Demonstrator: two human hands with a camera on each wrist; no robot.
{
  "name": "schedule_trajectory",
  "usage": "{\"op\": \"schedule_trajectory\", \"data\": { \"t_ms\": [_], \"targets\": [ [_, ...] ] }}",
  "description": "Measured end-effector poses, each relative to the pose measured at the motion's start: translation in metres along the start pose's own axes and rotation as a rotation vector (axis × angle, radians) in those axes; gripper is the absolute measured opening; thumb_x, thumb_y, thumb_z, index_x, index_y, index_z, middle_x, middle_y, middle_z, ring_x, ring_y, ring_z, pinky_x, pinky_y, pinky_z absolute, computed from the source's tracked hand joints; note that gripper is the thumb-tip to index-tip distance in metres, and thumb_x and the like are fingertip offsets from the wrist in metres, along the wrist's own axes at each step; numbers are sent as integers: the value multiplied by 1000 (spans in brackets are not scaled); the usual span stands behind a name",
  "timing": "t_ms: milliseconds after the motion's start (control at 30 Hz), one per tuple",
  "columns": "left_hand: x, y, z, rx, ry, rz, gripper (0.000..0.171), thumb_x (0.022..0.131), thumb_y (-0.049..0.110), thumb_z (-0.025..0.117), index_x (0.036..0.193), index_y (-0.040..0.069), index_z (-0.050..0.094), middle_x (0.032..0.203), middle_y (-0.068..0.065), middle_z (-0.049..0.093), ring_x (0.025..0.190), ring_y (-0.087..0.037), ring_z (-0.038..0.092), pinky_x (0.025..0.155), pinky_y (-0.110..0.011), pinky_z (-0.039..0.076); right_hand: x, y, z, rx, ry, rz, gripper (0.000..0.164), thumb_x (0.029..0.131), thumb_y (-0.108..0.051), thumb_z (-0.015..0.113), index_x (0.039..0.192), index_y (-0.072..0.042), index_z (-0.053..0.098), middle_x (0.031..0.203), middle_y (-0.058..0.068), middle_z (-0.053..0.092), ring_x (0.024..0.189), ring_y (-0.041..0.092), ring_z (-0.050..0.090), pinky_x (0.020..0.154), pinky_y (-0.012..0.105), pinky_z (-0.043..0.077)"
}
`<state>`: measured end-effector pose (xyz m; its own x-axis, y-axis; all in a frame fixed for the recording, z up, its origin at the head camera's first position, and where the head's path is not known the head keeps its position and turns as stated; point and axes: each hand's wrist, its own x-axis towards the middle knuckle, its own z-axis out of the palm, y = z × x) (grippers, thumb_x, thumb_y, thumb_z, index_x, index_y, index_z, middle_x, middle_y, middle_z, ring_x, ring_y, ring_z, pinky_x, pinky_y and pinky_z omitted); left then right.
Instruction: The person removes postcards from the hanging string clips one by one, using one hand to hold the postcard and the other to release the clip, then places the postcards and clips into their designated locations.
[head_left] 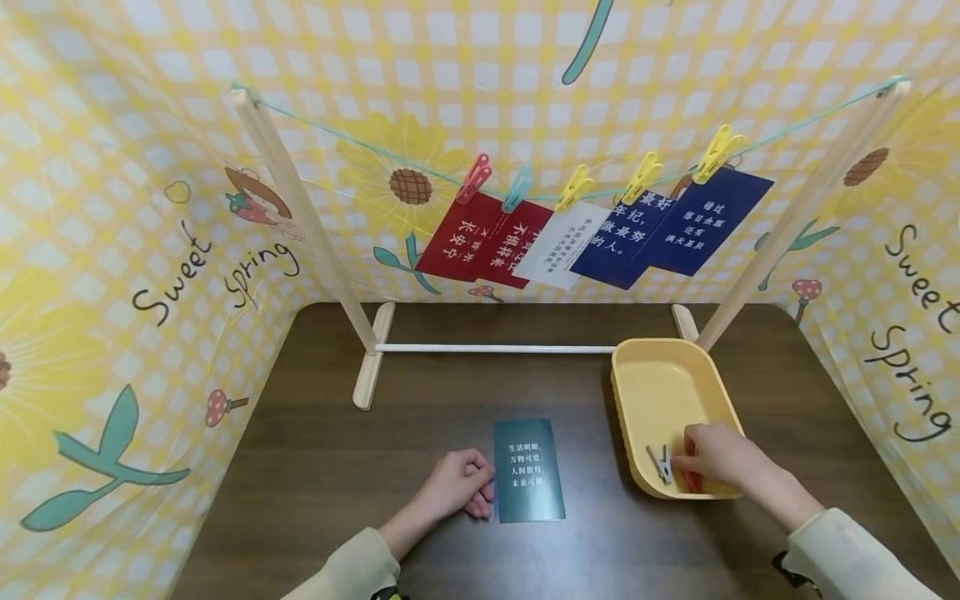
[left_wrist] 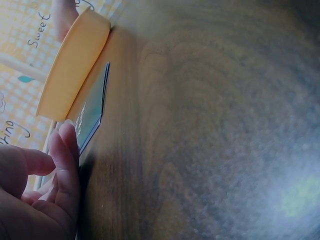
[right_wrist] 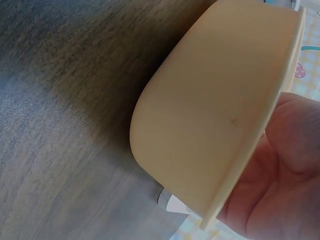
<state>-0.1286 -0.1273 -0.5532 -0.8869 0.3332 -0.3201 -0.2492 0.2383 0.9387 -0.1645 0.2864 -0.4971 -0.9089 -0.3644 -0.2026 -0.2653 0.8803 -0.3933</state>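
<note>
A dark green card (head_left: 529,471) with white writing lies on the table, with another card's edge showing beneath it. Beside its left edge my left hand (head_left: 459,485) rests on the table, its fingers loosely curled and holding nothing. My right hand (head_left: 718,454) reaches over the rim into a yellow plastic basin (head_left: 652,375). Its fingertips are down among the clothespins: a grey clothespin (head_left: 662,463) lies beside them and a red clothespin (head_left: 692,481) is partly under the hand. The basin wall (right_wrist: 210,100) hides the fingertips in the right wrist view.
Behind the basin stands a wooden frame (head_left: 300,208) with a green string (head_left: 360,143) between its posts. Several cards hang from it by clothespins: red cards (head_left: 457,237), a white card (head_left: 562,246) and blue cards (head_left: 705,225). A white rod (head_left: 495,348) joins the frame's feet.
</note>
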Motion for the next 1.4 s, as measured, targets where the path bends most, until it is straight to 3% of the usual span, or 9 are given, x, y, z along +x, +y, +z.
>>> {"op": "schedule_trajectory", "data": {
  "t_ms": [333, 700, 833, 1100, 1233, 1400],
  "targets": [
    [-3, 1, 0, -5, -7, 6, 17, 104, 8, 59, 100, -8, 62, 74, -11, 70, 55, -16, 69, 52, -32, 61, 1, -3, 2, -25, 29, 6, 34, 88, -20, 81, 71, -13, 52, 57, -8, 52, 54, 10, 43, 50, 26, 33],
    [-8, 3, -3, 22, -6, 13, 15, 103, 7, 60, 96, -6, 63, 74, -11, 70, 55, -15, 69, 50, -31, 61, 0, -6, -8, 1, 44, -60, 27, 92, -21, 77, 78, -12, 55, 60, -7, 47, 54, 9, 42, 49, 26, 36],
    [-6, 12, -10, 67, 30, 44, 16, 103, 8, 60, 97, -6, 65, 76, -13, 71, 56, -15, 68, 50, -33, 60, 2, -11, -21, -10, 46, -50, 23, 95, -23, 74, 82, -10, 60, 60, -8, 52, 54, 9, 46, 51, 29, 41],
    [0, 41, -35, 151, 165, 109, 20, 105, 12, 61, 105, -6, 67, 84, -20, 73, 58, -16, 67, 52, -31, 59, 6, -38, -36, -82, 115, -82, 24, 96, -28, 74, 90, -7, 64, 66, -5, 63, 58, 9, 58, 51, 34, 49],
    [4, 61, -46, 163, 234, 184, 15, 103, 11, 64, 105, -2, 69, 87, -21, 73, 60, -19, 67, 51, -28, 58, 13, -54, -41, -61, 163, -129, 20, 97, -26, 74, 91, -8, 66, 70, -4, 67, 61, 10, 61, 54, 33, 52],
    [8, 89, -62, 207, 301, 365, 11, 103, 13, 66, 106, 3, 71, 86, -11, 72, 60, -20, 66, 49, -29, 57, 27, -76, -52, -80, 233, -171, 18, 96, -24, 75, 93, -7, 68, 74, -1, 69, 64, 13, 64, 57, 35, 55]
  ]
}}
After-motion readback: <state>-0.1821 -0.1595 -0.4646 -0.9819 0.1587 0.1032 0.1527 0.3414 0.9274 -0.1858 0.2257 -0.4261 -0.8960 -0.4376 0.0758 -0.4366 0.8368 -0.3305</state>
